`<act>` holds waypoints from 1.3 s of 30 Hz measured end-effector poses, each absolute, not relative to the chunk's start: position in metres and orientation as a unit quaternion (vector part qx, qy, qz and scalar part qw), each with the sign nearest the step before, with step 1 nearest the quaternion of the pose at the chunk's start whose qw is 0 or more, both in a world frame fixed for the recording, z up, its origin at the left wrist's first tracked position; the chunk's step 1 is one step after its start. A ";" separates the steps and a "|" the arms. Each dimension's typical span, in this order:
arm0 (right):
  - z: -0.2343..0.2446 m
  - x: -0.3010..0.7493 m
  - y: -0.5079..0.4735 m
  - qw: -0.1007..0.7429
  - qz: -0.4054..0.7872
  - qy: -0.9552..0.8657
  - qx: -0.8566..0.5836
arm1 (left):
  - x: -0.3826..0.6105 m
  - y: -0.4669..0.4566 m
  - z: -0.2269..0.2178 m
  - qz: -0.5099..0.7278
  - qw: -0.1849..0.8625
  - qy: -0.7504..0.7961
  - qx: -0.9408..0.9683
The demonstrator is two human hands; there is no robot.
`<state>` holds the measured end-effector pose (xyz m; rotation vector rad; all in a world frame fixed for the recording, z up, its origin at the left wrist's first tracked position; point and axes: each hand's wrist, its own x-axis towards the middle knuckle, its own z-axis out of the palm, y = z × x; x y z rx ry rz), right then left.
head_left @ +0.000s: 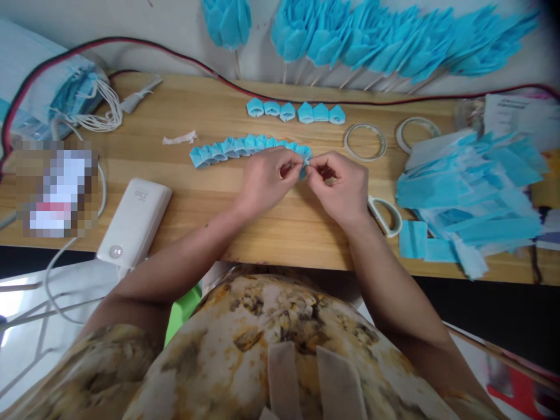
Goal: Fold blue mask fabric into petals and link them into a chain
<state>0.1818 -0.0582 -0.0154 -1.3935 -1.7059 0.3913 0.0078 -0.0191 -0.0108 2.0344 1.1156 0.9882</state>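
Note:
Between my fingertips is a small piece of blue fabric [303, 171], mostly hidden by the fingers. My left hand [272, 178] pinches it from the left, and my right hand [336, 184] pinches it from the right. Just beyond the hands, a curved row of folded blue pieces [219, 150] lies on the wooden table [196, 216]; its right end passes close behind my fingers. Farther back sit two short groups of folded blue pieces [272, 108]. Scissors [387, 216] with a white handle lie beside my right wrist, partly covered by it.
Blue fabric flowers [371, 38] on sticks lean along the wall. Two tape rolls [365, 142] and a heap of blue strips [472, 192] lie right. At left are a white power bank [135, 221], a blurred phone [61, 189] and a bag of masks [52, 81]. A red-black cable [175, 52] runs behind.

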 end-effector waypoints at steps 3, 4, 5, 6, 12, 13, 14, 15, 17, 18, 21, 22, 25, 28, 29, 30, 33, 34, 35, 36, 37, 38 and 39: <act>-0.017 0.182 -0.057 0.438 0.152 -0.688 -0.558 | 0.007 -0.019 -0.011 0.365 0.288 0.414 0.782; -0.017 0.182 -0.057 0.439 0.150 -0.689 -0.558 | 0.007 -0.019 -0.011 0.363 0.286 0.413 0.785; -0.017 0.182 -0.057 0.439 0.148 -0.689 -0.557 | 0.007 -0.019 -0.011 0.363 0.285 0.413 0.785; -0.017 0.182 -0.057 0.440 0.146 -0.690 -0.556 | 0.007 -0.019 -0.011 0.362 0.285 0.414 0.785; -0.017 0.182 -0.058 0.441 0.147 -0.690 -0.555 | 0.008 -0.018 -0.011 0.366 0.295 0.422 0.775; -0.016 0.181 -0.058 0.439 0.148 -0.690 -0.556 | 0.008 -0.018 -0.011 0.366 0.299 0.423 0.773; -0.016 0.181 -0.058 0.438 0.148 -0.690 -0.556 | 0.008 -0.018 -0.011 0.367 0.302 0.424 0.771; -0.016 0.181 -0.058 0.438 0.148 -0.691 -0.555 | 0.008 -0.018 -0.011 0.368 0.307 0.424 0.769; -0.016 0.180 -0.058 0.442 0.151 -0.692 -0.551 | 0.008 -0.019 -0.010 0.371 0.319 0.423 0.762; -0.015 0.180 -0.058 0.447 0.156 -0.690 -0.548 | 0.008 -0.018 -0.010 0.374 0.330 0.422 0.757; -0.015 0.182 -0.056 0.473 0.184 -0.665 -0.547 | 0.007 -0.016 -0.009 0.396 0.393 0.420 0.716; -0.016 0.183 -0.055 0.484 0.202 -0.652 -0.547 | 0.007 -0.014 -0.009 0.408 0.419 0.421 0.694; -0.019 0.189 -0.051 0.517 0.284 -0.608 -0.531 | 0.006 -0.009 -0.007 0.438 0.482 0.435 0.622; -0.020 0.192 -0.048 0.532 0.365 -0.574 -0.505 | 0.005 -0.007 -0.004 0.435 0.536 0.433 0.580; -0.020 0.192 -0.048 0.532 0.382 -0.566 -0.501 | 0.005 -0.007 -0.002 0.427 0.552 0.426 0.576; -0.020 0.191 -0.048 0.529 0.394 -0.562 -0.500 | 0.005 -0.007 -0.001 0.417 0.565 0.418 0.577; -0.017 0.188 -0.050 0.520 0.413 -0.557 -0.500 | 0.006 -0.009 0.000 0.392 0.579 0.396 0.595; -0.016 0.187 -0.050 0.518 0.416 -0.557 -0.498 | 0.006 -0.010 -0.001 0.388 0.577 0.394 0.601; -0.015 0.186 -0.051 0.517 0.420 -0.557 -0.497 | 0.006 -0.010 -0.002 0.387 0.574 0.395 0.603; -0.014 0.186 -0.052 0.515 0.425 -0.556 -0.495 | 0.006 -0.011 -0.003 0.388 0.570 0.398 0.605; -0.013 0.186 -0.052 0.512 0.429 -0.557 -0.494 | 0.006 -0.011 -0.004 0.390 0.566 0.401 0.606; -0.013 0.185 -0.052 0.507 0.432 -0.558 -0.494 | 0.007 -0.011 -0.006 0.391 0.561 0.404 0.608; -0.012 0.186 -0.053 0.502 0.432 -0.562 -0.496 | 0.007 -0.011 -0.007 0.392 0.557 0.405 0.611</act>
